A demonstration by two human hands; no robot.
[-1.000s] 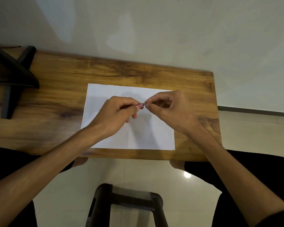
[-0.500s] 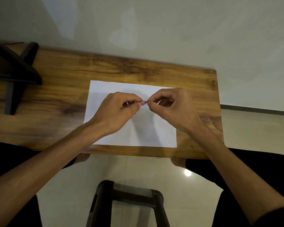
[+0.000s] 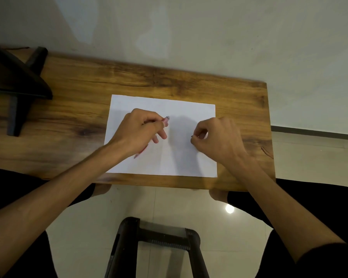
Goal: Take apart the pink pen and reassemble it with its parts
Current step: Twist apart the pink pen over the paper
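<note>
Over white paper (image 3: 163, 161), left hand (image 3: 141, 131) grips pink pen (image 3: 166, 120); right hand (image 3: 217, 137) pinches a small part.

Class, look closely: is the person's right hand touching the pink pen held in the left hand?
Apart. The head view shows bare white paper between the right hand and the pink pen, which the left hand grips.

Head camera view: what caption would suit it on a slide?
Left hand holds the pink pen over white paper; right hand pinches a small part.
</note>
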